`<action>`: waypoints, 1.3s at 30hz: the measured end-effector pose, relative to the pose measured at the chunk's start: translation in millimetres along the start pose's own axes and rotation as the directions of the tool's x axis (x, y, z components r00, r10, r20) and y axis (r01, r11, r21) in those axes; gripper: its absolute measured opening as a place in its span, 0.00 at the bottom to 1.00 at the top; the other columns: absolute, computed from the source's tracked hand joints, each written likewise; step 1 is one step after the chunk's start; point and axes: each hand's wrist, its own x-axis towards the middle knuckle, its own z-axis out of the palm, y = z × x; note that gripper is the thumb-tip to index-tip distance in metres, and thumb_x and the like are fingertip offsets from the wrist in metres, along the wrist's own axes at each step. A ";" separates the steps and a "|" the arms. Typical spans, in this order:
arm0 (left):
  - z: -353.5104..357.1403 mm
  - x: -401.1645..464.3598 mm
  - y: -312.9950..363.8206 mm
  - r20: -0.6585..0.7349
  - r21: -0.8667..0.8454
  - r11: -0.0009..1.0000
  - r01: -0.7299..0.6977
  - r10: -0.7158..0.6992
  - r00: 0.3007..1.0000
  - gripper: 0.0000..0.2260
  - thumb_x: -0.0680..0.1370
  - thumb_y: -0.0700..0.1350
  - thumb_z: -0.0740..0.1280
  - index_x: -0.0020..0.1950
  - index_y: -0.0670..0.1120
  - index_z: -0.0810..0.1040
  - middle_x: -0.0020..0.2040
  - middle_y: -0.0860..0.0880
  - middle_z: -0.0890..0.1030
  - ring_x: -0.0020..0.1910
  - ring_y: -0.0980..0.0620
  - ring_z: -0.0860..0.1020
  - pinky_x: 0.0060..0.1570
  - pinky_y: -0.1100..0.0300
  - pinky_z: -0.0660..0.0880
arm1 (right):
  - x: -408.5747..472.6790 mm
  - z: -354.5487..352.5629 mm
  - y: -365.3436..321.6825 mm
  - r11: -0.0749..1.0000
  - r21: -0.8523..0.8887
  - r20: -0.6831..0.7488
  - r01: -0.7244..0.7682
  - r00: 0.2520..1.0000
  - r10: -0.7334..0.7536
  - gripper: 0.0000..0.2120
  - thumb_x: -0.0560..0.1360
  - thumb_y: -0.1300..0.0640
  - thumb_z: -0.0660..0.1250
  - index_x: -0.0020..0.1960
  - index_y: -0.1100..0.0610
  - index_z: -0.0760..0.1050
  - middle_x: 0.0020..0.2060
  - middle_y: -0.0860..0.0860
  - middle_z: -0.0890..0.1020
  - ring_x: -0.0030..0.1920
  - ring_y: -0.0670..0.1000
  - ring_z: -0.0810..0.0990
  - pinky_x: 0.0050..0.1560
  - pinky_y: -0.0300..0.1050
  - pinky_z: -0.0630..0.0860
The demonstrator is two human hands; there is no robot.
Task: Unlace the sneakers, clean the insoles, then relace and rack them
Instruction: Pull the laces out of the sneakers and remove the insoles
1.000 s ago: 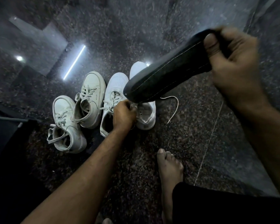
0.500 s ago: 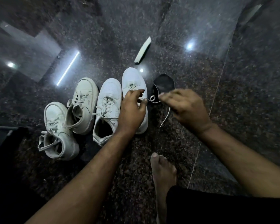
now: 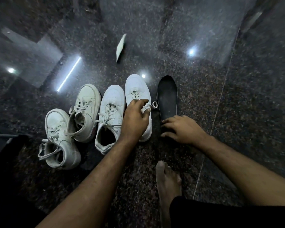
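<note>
**Insole out on the floor, lace of the rightmost sneaker in hand**

Floor (image 3: 237, 112): dark polished stone, carrying everything. Four white sneakers stand in a row beyond and to the left of the left hand (image 3: 135, 119), toes pointing away from the person.

Rightmost sneaker (image 3: 136, 89): directly under the left hand, which rests over its throat. Index finger and thumb appear to pinch the lace (image 3: 152, 105); a small loop of it trails off toward the right hand. Exact contact is partly hidden, so the pinch is a judgement.

Second sneaker (image 3: 111, 102): just left of the left hand, laced, its opening dark; whether an insole sits inside cannot be told. The two far-left sneakers (image 3: 72, 124) are laced and loosened, with dark interiors.

Insole (image 3: 167, 96): black, flat on the floor, just right of the rightmost sneaker. Its long axis runs away from the person, heel end nearest. The right hand (image 3: 181, 129) lies on that heel end, fingers spread and fairly straight, pressing rather than gripping.

Judgement: right hand is nearer the insole, left nearer the lace; unlacing looks to be the step in hand.

Small pale flat object (image 3: 121, 47): well beyond both hands, unidentified.
</note>
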 end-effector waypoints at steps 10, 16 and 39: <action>-23.3 33.4 -4.0 -0.100 -0.037 0.997 0.068 -0.072 0.992 0.16 0.78 0.40 0.69 0.65 0.46 0.79 0.60 0.48 0.78 0.61 0.50 0.77 0.62 0.56 0.72 | 76.9 -41.9 -15.6 0.977 0.179 -0.217 -0.114 0.964 0.152 0.15 0.79 0.48 0.63 0.64 0.50 0.76 0.61 0.47 0.77 0.58 0.53 0.75 0.55 0.51 0.74; -43.8 33.5 -15.7 -0.163 0.000 0.987 0.161 -0.158 0.974 0.16 0.78 0.41 0.69 0.66 0.44 0.78 0.62 0.46 0.79 0.62 0.46 0.77 0.63 0.51 0.73 | 97.1 -51.7 -53.5 0.968 0.249 -0.285 -0.036 0.952 0.109 0.15 0.79 0.49 0.63 0.63 0.52 0.76 0.58 0.49 0.78 0.57 0.55 0.77 0.54 0.54 0.77; -68.0 -38.4 -64.6 0.039 0.159 0.896 0.415 -0.426 0.904 0.25 0.73 0.54 0.74 0.66 0.44 0.75 0.59 0.41 0.74 0.59 0.41 0.75 0.61 0.54 0.71 | 92.5 -46.5 -111.2 0.985 -0.087 -0.098 -0.151 0.985 0.142 0.14 0.73 0.49 0.62 0.56 0.48 0.79 0.60 0.46 0.75 0.65 0.51 0.70 0.61 0.55 0.65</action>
